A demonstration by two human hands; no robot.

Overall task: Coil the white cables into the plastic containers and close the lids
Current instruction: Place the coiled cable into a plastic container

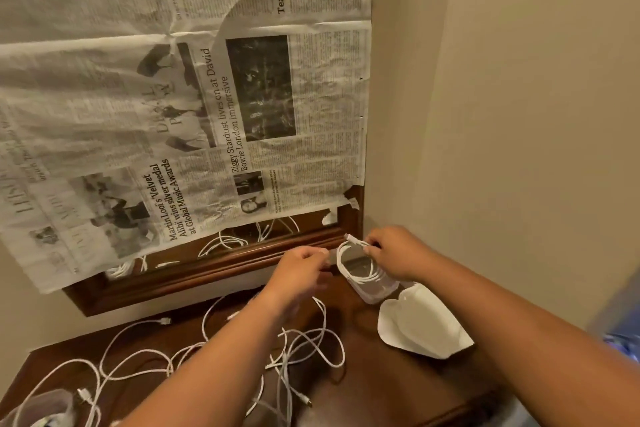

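1. The right hand (393, 253), at 5 o'clock from the view's middle, pinches the top of a white coil (363, 277) with curled fingers, close to its plug (350, 238), which points toward 10 o'clock.
2. The left hand (304, 267), at 6 o'clock from the middle, has its fingers curled just at the coil's 9 o'clock edge. Whether they pinch the cable I cannot tell, because the fingertips are blurred.
3. The lower loops of the coil sit inside a clear container (375, 291), and the upper loops stand above its rim.
4. The container stands open on the dark table (381, 378), near the back right corner.
5. A white lid (420, 326) lies flat on the table at the container's 5 o'clock, just beside it.
6. Loose cables (311, 343) lie tangled on the table at the container's 7 to 8 o'clock, running under the left forearm to the left edge.
7. A second container (48, 404) shows partly at the view's 8 o'clock corner, with cable ends near it.
8. Behind the table, a newspaper (207, 97) covers most of a wood-framed mirror (214, 263). The bare strip of glass reflects cables.
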